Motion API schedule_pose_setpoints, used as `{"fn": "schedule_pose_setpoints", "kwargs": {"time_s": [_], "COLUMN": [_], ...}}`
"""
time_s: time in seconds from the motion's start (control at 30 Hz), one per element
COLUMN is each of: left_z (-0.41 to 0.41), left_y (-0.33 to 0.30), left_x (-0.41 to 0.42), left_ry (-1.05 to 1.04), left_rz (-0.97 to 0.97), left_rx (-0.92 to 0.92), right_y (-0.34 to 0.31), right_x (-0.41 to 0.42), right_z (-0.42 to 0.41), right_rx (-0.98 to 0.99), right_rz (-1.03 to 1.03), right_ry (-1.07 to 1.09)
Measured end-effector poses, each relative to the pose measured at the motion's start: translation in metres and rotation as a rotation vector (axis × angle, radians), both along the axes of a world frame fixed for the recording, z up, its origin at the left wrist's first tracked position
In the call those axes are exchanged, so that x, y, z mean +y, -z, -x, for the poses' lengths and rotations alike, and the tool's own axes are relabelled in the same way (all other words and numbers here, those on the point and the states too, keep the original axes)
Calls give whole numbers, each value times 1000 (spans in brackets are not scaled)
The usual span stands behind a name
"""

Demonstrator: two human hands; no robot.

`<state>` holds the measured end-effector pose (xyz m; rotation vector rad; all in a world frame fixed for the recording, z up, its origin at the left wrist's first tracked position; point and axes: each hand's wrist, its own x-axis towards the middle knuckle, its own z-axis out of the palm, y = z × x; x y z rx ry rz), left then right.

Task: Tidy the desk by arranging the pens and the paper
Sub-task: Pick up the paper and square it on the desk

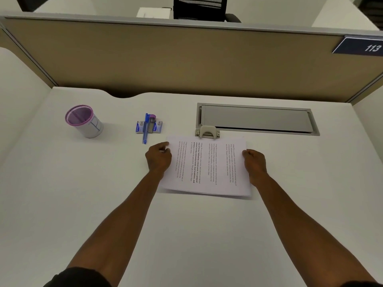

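A thin stack of printed paper (pixel 207 168) lies on the white desk (pixel 83 204) in front of me, its text running sideways. My left hand (pixel 158 157) grips the stack's left edge and my right hand (pixel 255 162) grips its right edge. A blue pen (pixel 145 129) and a purple-capped marker (pixel 152 123) lie across two small blue boxes (pixel 138 127) to the left of the paper. Further left stands a purple mesh pen holder (pixel 84 121), upright and with nothing showing inside.
A beige hole punch (pixel 207 132) sits touching the paper's far edge. Behind it a grey cable-tray lid (pixel 257 119) is set into the desk. A tan partition (pixel 186 59) with a "113" sign (pixel 360 47) closes off the back.
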<state>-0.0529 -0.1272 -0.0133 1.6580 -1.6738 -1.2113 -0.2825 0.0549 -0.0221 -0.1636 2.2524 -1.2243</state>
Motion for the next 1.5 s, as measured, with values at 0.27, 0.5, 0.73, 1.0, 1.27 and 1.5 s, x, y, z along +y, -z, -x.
{"fn": "schedule_pose_setpoints", "kwargs": {"time_s": [0.27, 0.5, 0.73, 1.0, 1.27, 1.5], "left_z": [3, 6, 10, 19, 16, 19], "left_y": [3, 3, -3, 2, 8, 9], "left_x": [3, 6, -3, -17, -21, -29], "left_ry": [10, 25, 41, 82, 59, 39], "left_rz": [5, -9, -56, -56, -88, -146], "left_rx": [29, 21, 25, -5, -1, 39], "right_y": [3, 3, -1, -5, -1, -1], "right_x": [4, 11, 10, -4, -10, -15], "right_z": [6, 9, 11, 12, 16, 21], "right_rx": [-23, -48, -102, 41, 48, 15], "right_rz": [6, 21, 45, -29, -27, -8], "right_ry": [51, 53, 74, 85, 117, 133]}}
